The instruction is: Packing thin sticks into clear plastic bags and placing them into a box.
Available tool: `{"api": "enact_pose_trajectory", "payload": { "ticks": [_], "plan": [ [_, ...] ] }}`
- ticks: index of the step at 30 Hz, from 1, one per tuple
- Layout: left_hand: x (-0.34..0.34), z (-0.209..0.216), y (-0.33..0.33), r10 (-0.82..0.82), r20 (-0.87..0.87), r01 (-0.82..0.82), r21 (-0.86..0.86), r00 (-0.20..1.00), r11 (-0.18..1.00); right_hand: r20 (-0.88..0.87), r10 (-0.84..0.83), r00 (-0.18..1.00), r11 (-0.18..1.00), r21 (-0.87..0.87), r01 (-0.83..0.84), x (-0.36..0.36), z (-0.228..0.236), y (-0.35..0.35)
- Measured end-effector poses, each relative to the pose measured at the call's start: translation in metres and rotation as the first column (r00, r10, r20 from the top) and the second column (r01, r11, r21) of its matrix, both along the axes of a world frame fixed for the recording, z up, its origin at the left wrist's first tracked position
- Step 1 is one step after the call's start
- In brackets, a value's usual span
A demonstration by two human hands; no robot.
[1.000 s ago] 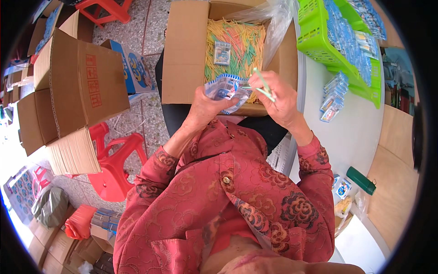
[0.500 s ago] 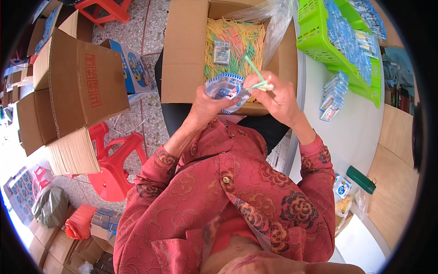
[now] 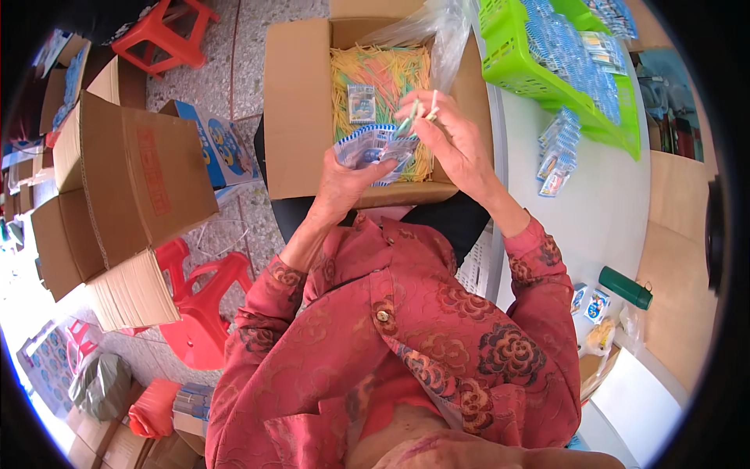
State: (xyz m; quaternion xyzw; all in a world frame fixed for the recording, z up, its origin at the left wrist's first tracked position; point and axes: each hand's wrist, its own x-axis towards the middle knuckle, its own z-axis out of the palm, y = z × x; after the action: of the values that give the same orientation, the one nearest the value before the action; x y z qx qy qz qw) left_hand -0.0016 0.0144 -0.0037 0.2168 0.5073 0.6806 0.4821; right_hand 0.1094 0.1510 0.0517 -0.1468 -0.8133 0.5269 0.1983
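Observation:
My left hand (image 3: 344, 187) is closed round a clear plastic bag (image 3: 363, 148) with blue-and-white printing and a striped top edge. Just to its right, my right hand (image 3: 457, 148) pinches a few thin pale green and white sticks (image 3: 414, 116) above the bag's mouth. Whether their lower ends are inside the bag I cannot tell. Both hands are over the near side of an open cardboard box (image 3: 297, 102). Loose yellow, pink and green sticks (image 3: 391, 66) fill it, and a small blue-and-white packet (image 3: 362, 104) lies on top of them.
On the white table (image 3: 601, 211) at right, a green plastic basket (image 3: 500, 59) holds many blue packets, with a strip of packets (image 3: 558, 152) beside it. A green cylinder (image 3: 625, 288) lies farther down. Left are a tall open carton (image 3: 148, 164) and red stools (image 3: 199, 313).
The whole view has shifted slightly. My right hand has turned, and the sticks in its fingers now stand more upright near the bag's top edge. My left hand keeps its hold on the bag.

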Motion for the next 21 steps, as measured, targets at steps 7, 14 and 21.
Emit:
{"api": "enact_pose_trajectory", "payload": {
  "ticks": [7, 14, 21],
  "plan": [
    [-0.003, 0.0, 0.005, -0.007, 0.005, 0.007, 0.014, 1.0, 1.0, -0.019, 0.023, 1.0, 0.953, -0.303, -0.028, -0.003, -0.007, -0.001],
    [-0.002, 0.004, 0.004, -0.002, -0.022, 0.002, 0.018, 1.0, 1.0, -0.109, 0.058, 0.992, 0.868, -0.485, -0.104, -0.002, -0.008, 0.004],
    [-0.005, 0.002, 0.001, -0.066, -0.068, 0.064, -0.025, 0.996, 0.998, -0.188, 0.109, 0.976, 0.789, -0.581, -0.2, -0.002, 0.001, 0.006]
  ]
}}
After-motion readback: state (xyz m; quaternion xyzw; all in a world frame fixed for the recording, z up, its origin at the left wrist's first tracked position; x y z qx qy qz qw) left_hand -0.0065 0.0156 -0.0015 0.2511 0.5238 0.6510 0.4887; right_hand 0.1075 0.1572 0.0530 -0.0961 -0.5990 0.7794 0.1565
